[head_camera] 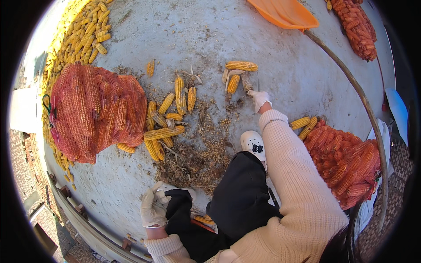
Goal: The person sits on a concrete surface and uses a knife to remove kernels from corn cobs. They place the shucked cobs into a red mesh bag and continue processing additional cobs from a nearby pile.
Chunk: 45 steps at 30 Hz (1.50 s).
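Note:
My right hand (260, 99), in a whitish glove, reaches forward over the concrete floor. A thin metal spike (259, 86) sticks up from its closed fingers. Its fingertips touch the lower end of a pale, mostly bare corn cob (246, 82). Around that cob lie a yellow ear of corn (241, 66), a shorter ear (233, 84) and a dry husk (234, 73). My left hand (154, 204), also gloved, hovers by my left knee with loosely bent fingers, and nothing shows in it.
A red mesh sack of corn (98, 108) lies left, beside several loose ears (164, 132) and scattered kernels (197, 157). Another sack (343, 164) sits right, and a third (357, 29) farther off. An orange shovel (286, 13) has a long curved handle. A corn heap (82, 39) fills the upper left.

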Tool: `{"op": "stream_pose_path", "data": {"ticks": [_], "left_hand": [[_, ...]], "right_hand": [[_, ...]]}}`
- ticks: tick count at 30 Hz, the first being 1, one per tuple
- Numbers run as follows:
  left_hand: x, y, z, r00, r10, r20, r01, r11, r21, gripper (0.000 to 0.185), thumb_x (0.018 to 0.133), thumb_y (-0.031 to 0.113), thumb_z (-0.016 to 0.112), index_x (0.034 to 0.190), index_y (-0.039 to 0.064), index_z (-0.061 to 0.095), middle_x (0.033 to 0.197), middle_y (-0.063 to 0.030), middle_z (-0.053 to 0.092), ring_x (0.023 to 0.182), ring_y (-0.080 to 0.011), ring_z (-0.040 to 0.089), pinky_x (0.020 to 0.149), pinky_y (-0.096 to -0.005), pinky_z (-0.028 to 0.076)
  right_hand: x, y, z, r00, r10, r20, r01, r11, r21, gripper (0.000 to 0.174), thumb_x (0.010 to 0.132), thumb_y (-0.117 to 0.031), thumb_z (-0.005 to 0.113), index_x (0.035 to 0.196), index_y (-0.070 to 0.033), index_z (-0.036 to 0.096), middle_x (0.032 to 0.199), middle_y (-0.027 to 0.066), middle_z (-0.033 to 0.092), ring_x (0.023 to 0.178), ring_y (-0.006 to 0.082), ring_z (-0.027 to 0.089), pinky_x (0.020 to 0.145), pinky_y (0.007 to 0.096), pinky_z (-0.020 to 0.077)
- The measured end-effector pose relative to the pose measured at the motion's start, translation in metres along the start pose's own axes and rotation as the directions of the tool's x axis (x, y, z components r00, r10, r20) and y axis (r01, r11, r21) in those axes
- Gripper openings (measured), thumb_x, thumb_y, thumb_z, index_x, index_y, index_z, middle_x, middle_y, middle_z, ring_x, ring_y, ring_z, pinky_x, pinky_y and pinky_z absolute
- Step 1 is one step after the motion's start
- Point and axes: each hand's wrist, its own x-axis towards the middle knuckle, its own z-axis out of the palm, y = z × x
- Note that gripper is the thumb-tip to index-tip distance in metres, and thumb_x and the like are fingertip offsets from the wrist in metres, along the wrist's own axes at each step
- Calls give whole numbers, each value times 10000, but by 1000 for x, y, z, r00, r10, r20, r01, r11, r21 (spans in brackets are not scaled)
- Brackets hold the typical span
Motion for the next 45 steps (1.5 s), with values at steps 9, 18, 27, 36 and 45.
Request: {"op": "stream_pose_path", "data": {"ticks": [9, 18, 27, 36, 45], "left_hand": [[-12, -8, 24, 987, -66, 146, 71, 997, -27, 407, 998, 272, 561, 1210, -72, 607, 946, -82, 713, 749, -139, 664, 731, -276, 557], [-20, -8, 43, 987, -10, 160, 46, 975, -219, 665, 895, 490, 674, 1365, 73, 457, 1397, -138, 514, 1287, -269, 478, 1019, -456, 422], [37, -3, -10, 997, -36, -68, -28, 659, -751, 613, 846, 465, 735, 1338, 163, 530, 1316, -96, 582, 1041, -331, 615, 769, -583, 537], [-55, 73, -384, 674, -8, -739, -739, -1, -674, 672, 837, 567, 694, 1322, 162, 463, 1281, -134, 566, 1131, -342, 575, 888, -549, 509], [-133, 62, -444, 736, 237, -634, -677, 271, -684, 1028, 909, 687, 450, 1546, 18, -1, 1622, -152, 140, 1476, -325, 209, 1185, -475, 183]], "right_hand": [[-141, -15, 10, 494, 22, 869, -570, 763, 305, 93, 945, -205, 642, 945, -127, 592, 568, -57, 439, 467, 60, 413, 402, 224, 353], [-387, -109, 47, 383, 102, 918, 215, 957, -196, 216, 864, -220, 738, 823, -89, 570, 646, -52, 463, 504, 59, 389, 457, 231, 308], [-434, -107, 30, 395, -194, 898, 369, 929, 38, 496, 900, -270, 658, 1338, -60, 560, 941, 22, 652, 489, 32, 362, 407, 183, 317], [-385, -53, -40, 789, -164, 593, 218, 976, -20, 365, 888, -339, 714, 1218, -194, 656, 816, -67, 538, 477, -6, 355, 382, 147, 293], [-346, -36, -36, 812, -126, 570, 137, 990, 23, 326, 839, -282, 774, 1140, -201, 679, 791, -56, 560, 466, -3, 384, 376, 154, 316]]}}
